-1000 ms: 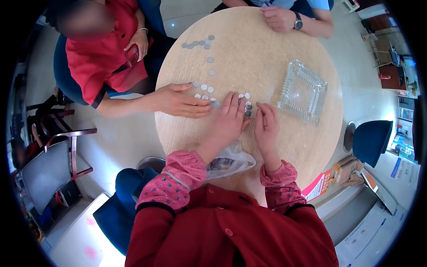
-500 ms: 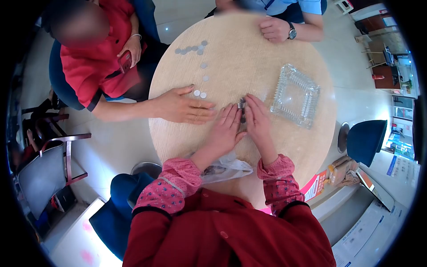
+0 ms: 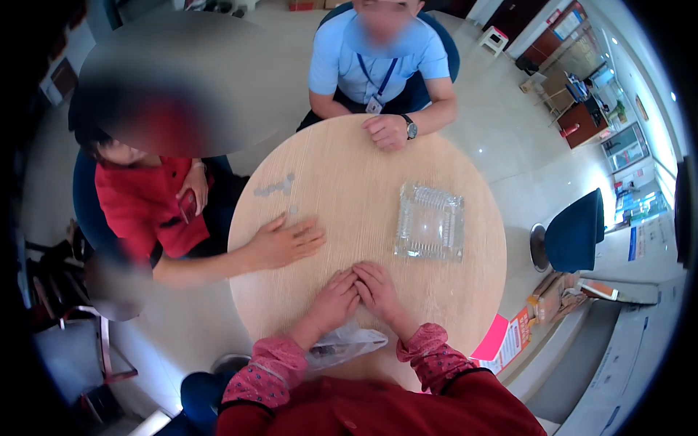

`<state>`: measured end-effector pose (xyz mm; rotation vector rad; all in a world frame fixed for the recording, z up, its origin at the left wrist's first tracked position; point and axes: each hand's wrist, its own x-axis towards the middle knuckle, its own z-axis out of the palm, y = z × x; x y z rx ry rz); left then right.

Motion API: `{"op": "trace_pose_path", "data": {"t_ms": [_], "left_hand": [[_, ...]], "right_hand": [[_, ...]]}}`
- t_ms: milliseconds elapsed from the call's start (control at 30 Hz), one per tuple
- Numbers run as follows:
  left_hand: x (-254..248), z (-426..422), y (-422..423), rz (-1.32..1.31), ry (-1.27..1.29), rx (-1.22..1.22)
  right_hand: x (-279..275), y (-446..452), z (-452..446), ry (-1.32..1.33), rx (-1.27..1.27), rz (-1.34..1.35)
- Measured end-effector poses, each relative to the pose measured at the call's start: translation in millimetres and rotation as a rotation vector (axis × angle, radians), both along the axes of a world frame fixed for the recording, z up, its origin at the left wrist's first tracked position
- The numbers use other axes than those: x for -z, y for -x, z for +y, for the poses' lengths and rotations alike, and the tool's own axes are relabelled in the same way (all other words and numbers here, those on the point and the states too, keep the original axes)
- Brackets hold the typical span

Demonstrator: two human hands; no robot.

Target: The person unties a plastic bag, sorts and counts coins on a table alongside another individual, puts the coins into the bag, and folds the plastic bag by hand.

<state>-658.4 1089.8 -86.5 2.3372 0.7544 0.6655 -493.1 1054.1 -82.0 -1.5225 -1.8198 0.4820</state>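
My left hand (image 3: 336, 299) and my right hand (image 3: 377, 289) rest on the round wooden table (image 3: 363, 182), cupped against each other at the fingertips. Both have their fingers held together and curled inward. Coins showed in the gap between them half a second ago; now the fingers hide what is there. A clear plastic bag (image 3: 347, 344) lies by my wrists, near the table's front edge. Further off, several grey coins (image 3: 276, 186) form a cluster at the upper left.
A co-worker's hand (image 3: 287, 243) lies flat on the table to my left; this person's other hand holds a phone (image 3: 187, 206). Across sits a person in a blue shirt, with a watched hand (image 3: 387, 133) on the table edge. A clear glass tray (image 3: 401, 221) stands right of centre.
The view has tilted up, so the table sits lower. My hands have closed together over the gap where coins showed. The co-worker's hand now covers where two coins lay.
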Motion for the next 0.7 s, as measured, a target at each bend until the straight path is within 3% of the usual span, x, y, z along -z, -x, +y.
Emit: {"op": "trace_pose_path", "data": {"t_ms": [33, 100, 133, 167, 233, 267, 300, 333, 400, 500, 533, 600, 633, 700], "left_hand": [[-0.9, -0.1, 0.4, 0.006, -0.031, 0.022], [-4.1, 6.5, 0.3, -0.2, 0.253, -0.006], [-3.3, 9.9, 6.2, -0.173, 0.216, 0.064], [-2.5, 12.1, 11.2, -0.26, 0.463, -0.038], [-1.5, 19.1, 11.4, -0.42, 1.055, -0.295], [-10.3, 19.9, 7.2, -0.386, 1.056, -0.26], [-22.2, 21.8, 7.3, -0.676, 1.221, -0.271], [-31.7, 26.6, 8.7, -0.993, 1.357, -0.286], [-37.1, 32.7, 3.0, -1.142, 1.457, -0.265], [-41.1, 37.0, -4.2, -1.292, 1.515, -0.254], [-30.2, 35.7, -0.8, -1.297, 1.504, -0.24], [-21.0, 30.3, -20.3, -1.246, 1.565, -0.16], [-21.4, 27.9, -22.1, -1.225, 1.569, -0.185], [-27.7, 21.8, 11.2, -1.313, 1.432, -0.343]], "right_hand": [[0.2, -0.4, 1.5, 0.021, -0.001, 0.016], [-18.9, 1.1, 9.1, -0.065, 0.059, -0.011], [-30.3, 4.7, 8.3, -0.1, 0.107, -0.043], [-45.6, 1.3, 10.8, 0.003, 0.108, 0.054], [-88.3, -14.4, 33.0, 0.217, -0.012, 1.46], [-115.5, -32.8, 35.8, 0.032, -0.118, 1.694], [-134.4, -46.0, 43.4, -0.134, -0.279, 1.912], [-140.4, -58.2, 52.8, -0.123, -0.316, 1.921], [-146.7, -86.0, 59.8, -0.378, -0.229, 2.459], [-138.8, -89.8, 57.4, -0.313, -0.081, 2.476], [-125.4, -84.6, 61.8, -0.312, -0.103, 2.473], [-104.7, -96.8, 49.3, -0.27, -0.4, 2.429], [-102.5, -110.3, 35.5, -0.295, -0.382, 2.417], [-106.0, -92.1, 52.1, -0.302, -0.057, 2.508]]}}
